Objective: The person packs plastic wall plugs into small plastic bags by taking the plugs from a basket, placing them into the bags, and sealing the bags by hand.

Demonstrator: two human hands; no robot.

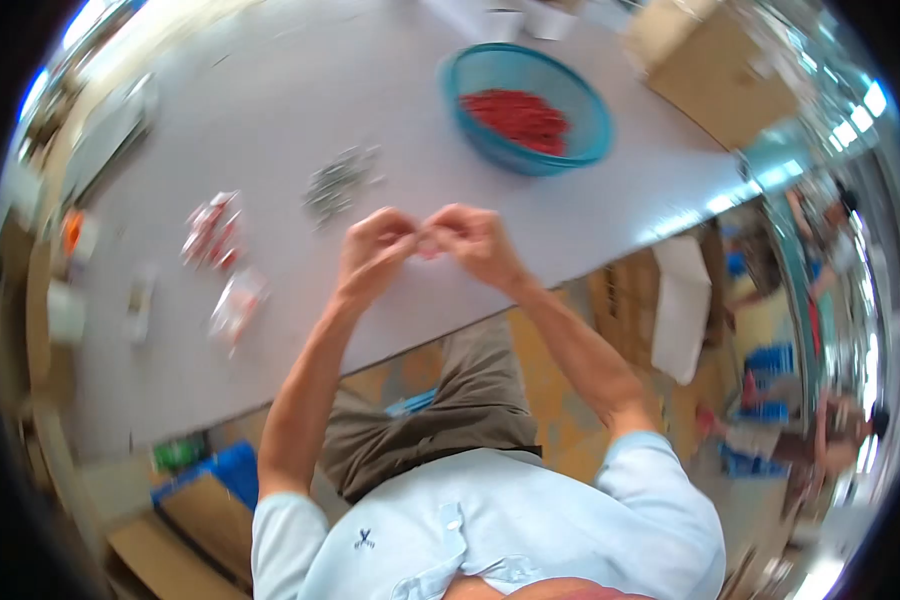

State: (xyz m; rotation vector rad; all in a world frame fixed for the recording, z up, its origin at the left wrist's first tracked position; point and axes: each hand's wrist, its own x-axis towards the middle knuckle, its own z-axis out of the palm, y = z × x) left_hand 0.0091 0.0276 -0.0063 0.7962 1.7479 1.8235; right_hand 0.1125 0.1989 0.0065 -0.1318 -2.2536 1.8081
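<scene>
My left hand (378, 250) and my right hand (470, 242) meet over the table's near edge, fingertips pinched together. Between them is something small and pinkish, too blurred to name. Just beyond my left hand lies a loose pile of small grey metallic pieces (338, 184). To the left are a group of red and white pieces in clear wrapping (213, 232) and, nearer me, a clear plastic bag (238, 304) with reddish contents. A blue-green plastic basin (585, 150) holding many small red pieces (520, 118) stands beyond my right hand.
A cardboard box (720, 80) sits at the far right of the grey table (230, 120). Small items and boxes line the left edge. Below left is an open carton (185, 530) beside a blue container (232, 470). Other people (835, 440) are at the far right, beyond the table.
</scene>
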